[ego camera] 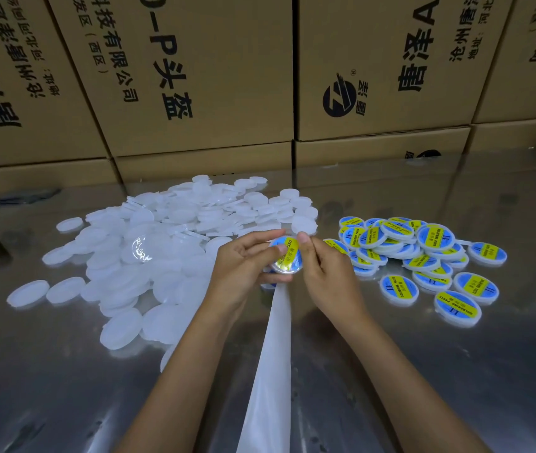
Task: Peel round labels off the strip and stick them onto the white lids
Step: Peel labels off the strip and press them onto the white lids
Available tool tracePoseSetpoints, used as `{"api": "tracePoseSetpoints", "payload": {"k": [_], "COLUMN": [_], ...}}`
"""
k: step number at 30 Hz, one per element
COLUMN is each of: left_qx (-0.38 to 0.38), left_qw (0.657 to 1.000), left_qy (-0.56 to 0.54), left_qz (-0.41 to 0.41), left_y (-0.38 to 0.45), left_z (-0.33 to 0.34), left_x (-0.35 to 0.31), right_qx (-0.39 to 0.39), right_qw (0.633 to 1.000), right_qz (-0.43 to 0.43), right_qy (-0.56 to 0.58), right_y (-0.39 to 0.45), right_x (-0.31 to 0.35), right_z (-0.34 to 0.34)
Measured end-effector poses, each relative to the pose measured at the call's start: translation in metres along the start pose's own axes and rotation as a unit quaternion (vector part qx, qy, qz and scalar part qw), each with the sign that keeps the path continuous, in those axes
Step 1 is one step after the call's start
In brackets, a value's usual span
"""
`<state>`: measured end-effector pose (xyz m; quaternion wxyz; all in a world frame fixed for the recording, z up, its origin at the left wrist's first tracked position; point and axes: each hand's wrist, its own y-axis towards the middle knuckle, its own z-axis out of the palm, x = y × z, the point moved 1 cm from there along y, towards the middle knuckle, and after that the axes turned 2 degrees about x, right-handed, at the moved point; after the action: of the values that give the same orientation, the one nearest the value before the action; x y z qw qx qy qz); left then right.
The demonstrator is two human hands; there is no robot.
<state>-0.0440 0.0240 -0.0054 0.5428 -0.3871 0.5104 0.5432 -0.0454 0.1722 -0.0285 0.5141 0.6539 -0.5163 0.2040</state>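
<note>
Both hands hold one white lid [287,260] above the steel table [456,354]: the left hand [243,266] curls round its edge while the right hand [322,269] pinches its blue-and-yellow label [287,253]. The label's yellow band runs up and slightly right, and the bare white strip [273,354] hangs lengthwise toward the person.

Both hands [287,268] together, fingers curled

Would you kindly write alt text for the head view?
Both hands, left and right, hold a lid with a blue-and-yellow label above a white strip. Plain lids are heaped left, labelled lids right, on a shiny table before boxes.
</note>
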Motion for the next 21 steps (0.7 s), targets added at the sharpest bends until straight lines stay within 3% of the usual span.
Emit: {"api": "tracePoseSetpoints", "payload": {"k": [8, 13, 19, 21], "left_qx": [-0.107, -0.070, 0.044, 0.042], "left_qw": [0.994, 0.998, 0.998, 0.998], "left_qy": [0.007, -0.005, 0.042, 0.052], "left_qz": [0.014, 0.006, -0.005, 0.001], "left_y": [0.001, 0.001, -0.001, -0.001], "left_z": [-0.001, 0.000, 0.007, 0.008], "left_x": [0.000, 0.000, 0.001, 0.002], "right_qx": [0.055, 0.039, -0.004, 0.011], "right_qw": [0.990, 0.992, 0.998, 0.998], "right_qz": [-0.012, -0.014, 0.043, 0.053], "right_qy": [-0.130, -0.119, -0.046, -0.027], "right_y": [-0.005, -0.003, 0.004, 0.004], "right_x": [0.001, -0.004, -0.008, -0.009], "right_z": [0.005, 0.004, 0.003, 0.003]}}
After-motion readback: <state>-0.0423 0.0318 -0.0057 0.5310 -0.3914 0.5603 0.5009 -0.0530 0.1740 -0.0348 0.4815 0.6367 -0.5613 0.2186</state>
